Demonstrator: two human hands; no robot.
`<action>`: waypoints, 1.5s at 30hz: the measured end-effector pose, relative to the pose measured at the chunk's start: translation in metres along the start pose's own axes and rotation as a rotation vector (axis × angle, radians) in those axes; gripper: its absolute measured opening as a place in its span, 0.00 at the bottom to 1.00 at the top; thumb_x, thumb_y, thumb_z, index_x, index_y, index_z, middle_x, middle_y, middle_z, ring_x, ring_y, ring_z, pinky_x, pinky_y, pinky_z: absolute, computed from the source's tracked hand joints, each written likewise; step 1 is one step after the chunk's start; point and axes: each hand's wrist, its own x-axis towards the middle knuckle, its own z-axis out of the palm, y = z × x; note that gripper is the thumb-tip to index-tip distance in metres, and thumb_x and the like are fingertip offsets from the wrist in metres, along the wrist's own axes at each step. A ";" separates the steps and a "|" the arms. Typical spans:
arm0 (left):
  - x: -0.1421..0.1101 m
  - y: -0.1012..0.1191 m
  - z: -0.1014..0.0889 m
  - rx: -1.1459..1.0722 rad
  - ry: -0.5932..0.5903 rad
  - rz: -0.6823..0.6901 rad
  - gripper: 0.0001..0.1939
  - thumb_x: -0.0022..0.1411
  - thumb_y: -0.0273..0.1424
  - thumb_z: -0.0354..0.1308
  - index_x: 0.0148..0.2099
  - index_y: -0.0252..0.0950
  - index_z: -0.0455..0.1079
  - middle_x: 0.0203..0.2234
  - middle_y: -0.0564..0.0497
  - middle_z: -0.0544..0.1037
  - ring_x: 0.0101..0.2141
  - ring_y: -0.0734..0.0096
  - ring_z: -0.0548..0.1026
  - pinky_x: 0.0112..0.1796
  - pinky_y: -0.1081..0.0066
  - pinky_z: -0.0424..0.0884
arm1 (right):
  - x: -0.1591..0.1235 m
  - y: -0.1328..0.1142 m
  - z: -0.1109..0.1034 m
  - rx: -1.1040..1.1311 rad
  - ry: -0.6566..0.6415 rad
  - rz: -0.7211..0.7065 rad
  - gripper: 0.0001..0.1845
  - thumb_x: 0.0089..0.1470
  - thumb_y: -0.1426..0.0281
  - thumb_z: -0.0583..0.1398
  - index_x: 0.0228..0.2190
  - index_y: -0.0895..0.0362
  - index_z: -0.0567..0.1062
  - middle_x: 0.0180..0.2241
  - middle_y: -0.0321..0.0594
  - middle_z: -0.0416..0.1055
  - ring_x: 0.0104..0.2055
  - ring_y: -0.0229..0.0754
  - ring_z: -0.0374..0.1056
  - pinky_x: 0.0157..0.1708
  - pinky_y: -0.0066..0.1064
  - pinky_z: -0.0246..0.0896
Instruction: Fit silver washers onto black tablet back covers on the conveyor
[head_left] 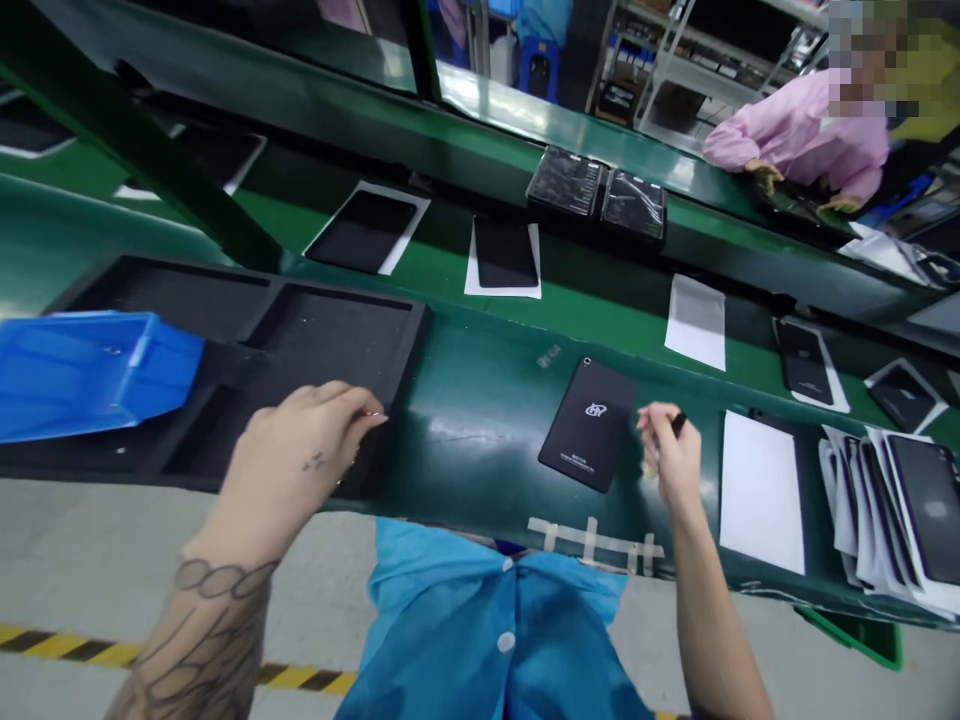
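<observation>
My left hand point(307, 440) rests its fingertips at the right edge of a black foam tray point(330, 340), and I see nothing held in it. My right hand point(667, 455) pinches a small black item point(679, 425) between its fingers. That hand sits just right of a black tablet point(589, 425), which lies face down and tilted on the green workbench point(480, 420), a white logo on its back. A white sheet point(760, 490) lies further right.
A blue plastic bin point(94, 375) sits on the tray's left end. A pile of black tablets in white sleeves point(885, 510) lies at the right. Further tablets sit along a green conveyor point(450, 240). Across it, a co-worker in pink sleeves point(799, 140) handles a dark item.
</observation>
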 end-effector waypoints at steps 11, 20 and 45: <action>0.044 0.214 0.182 -1.197 -0.007 0.025 0.10 0.75 0.37 0.60 0.42 0.38 0.76 0.33 0.50 0.81 0.35 0.67 0.76 0.43 0.66 0.73 | -0.100 0.027 -0.006 0.228 0.028 0.472 0.33 0.55 0.53 0.76 0.59 0.47 0.80 0.48 0.44 0.79 0.21 0.28 0.45 0.13 0.23 0.41; 0.107 0.216 0.211 -1.668 -0.046 -0.059 0.15 0.70 0.44 0.67 0.46 0.37 0.75 0.37 0.50 0.80 0.34 0.72 0.77 0.39 0.70 0.76 | 0.045 -0.027 -0.051 0.132 0.152 0.087 0.31 0.51 0.55 0.78 0.53 0.49 0.80 0.25 0.23 0.52 0.19 0.27 0.45 0.16 0.20 0.46; 0.151 0.208 0.210 -1.940 -0.039 -0.275 0.19 0.65 0.45 0.72 0.44 0.36 0.73 0.34 0.50 0.77 0.29 0.75 0.74 0.33 0.71 0.74 | 0.262 -0.018 0.149 -0.722 -0.139 -0.410 0.30 0.66 0.46 0.54 0.46 0.58 0.78 0.32 0.41 0.76 0.32 0.43 0.68 0.38 0.34 0.67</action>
